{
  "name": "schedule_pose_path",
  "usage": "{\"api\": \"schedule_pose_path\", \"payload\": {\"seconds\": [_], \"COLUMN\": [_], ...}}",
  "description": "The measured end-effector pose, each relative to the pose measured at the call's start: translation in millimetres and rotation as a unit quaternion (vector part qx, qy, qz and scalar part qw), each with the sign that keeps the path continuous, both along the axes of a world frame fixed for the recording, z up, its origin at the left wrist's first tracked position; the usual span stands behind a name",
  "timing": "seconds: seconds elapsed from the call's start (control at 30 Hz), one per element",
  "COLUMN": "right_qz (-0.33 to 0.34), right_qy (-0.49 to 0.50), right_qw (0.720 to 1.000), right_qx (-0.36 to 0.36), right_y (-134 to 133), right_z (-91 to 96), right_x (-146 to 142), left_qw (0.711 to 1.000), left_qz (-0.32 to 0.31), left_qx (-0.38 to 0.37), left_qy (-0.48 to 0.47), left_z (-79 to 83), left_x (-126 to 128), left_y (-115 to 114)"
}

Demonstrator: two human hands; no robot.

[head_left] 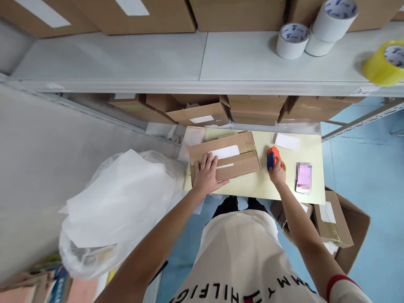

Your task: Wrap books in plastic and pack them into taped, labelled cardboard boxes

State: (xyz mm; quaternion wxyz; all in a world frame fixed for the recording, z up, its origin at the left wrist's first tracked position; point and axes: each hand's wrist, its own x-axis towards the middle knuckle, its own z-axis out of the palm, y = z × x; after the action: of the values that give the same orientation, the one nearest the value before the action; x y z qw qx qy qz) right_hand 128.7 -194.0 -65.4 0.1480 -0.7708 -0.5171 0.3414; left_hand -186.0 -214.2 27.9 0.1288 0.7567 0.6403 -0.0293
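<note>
From where I stand, the far lower left has a jumble of papers and booklets (pixel 59 284), cut off by the edge of view, so I cannot read them. Next comes a big bundle of white sheeting (pixel 116 200) in clear plastic, its contents hidden by the top layer. The person's left hand (pixel 207 174) rests with fingers spread on the brown carton (pixel 241 145), pressing from above and gripping nothing; the palm covers part of the white label (pixel 229 152). The carton lies slightly askew on the left half of the pale yellow table (pixel 246 185), and what it contains is out of sight. Behind, under the grey shelf (pixel 158 57), more boxes (pixel 202 113) stand half concealed by its front edge. To the carton's right, apart from it, the right hand (pixel 278 173) is wrapped around an orange and blue tape dispenser (pixel 274 155), hiding much of its near end. Beyond that lie a white card (pixel 286 141) and a phone (pixel 304 176) with a blurred screen. Below the table's right end, boxes (pixel 337 223) sit partly behind the forearm; above, a yellow tape roll (pixel 380 67) is clipped by the edge of view.
</note>
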Motion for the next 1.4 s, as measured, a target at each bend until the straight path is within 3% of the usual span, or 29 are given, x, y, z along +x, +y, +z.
{"api": "schedule_pose_path", "payload": {"seconds": [0.1,0.23,0.33,0.43,0.63,0.9,1.07,1.17,1.27,1.33,1.4], "right_qz": [-0.063,-0.117,-0.107,-0.083,0.012,0.073,0.1,0.092,0.09,0.092,0.097], "right_qy": [0.111,0.232,0.23,0.207,0.236,0.256,0.249,0.249,0.254,0.255,0.253], "right_qw": [0.989,0.937,0.912,0.923,0.949,0.954,0.956,0.955,0.953,0.953,0.952], "right_qx": [0.079,0.233,0.321,0.312,0.206,0.136,0.121,0.135,0.135,0.137,0.14], "right_y": [-16,-36,-40,-34,-11,8,6,5,5,4,3], "right_z": [30.7,85.0,121.0,142.3,155.8,155.1,148.0,144.0,141.1,140.0,139.8], "right_x": [36,66,52,18,-28,-35,-31,-27,-23,-22,-23], "left_qw": [0.999,0.994,0.986,0.978,0.967,0.973,0.956,0.893,0.752,0.671,0.644], "left_qz": [-0.029,-0.091,-0.135,-0.159,-0.19,-0.151,-0.104,0.008,0.177,0.237,0.249], "left_qx": [-0.011,-0.013,-0.01,-0.013,-0.001,0.023,0.004,-0.056,-0.194,-0.275,-0.299], "left_qy": [-0.016,-0.054,-0.095,-0.137,-0.169,-0.173,-0.274,-0.447,-0.605,-0.646,-0.658], "left_z": [1.4,1.5,2.3,5.8,8.8,5.8,17.5,25.7,31.0,33.6,36.1], "left_x": [3,17,29,31,9,8,14,25,39,47,52], "left_y": [-4,-21,-33,-32,2,10,8,7,12,17,20]}}
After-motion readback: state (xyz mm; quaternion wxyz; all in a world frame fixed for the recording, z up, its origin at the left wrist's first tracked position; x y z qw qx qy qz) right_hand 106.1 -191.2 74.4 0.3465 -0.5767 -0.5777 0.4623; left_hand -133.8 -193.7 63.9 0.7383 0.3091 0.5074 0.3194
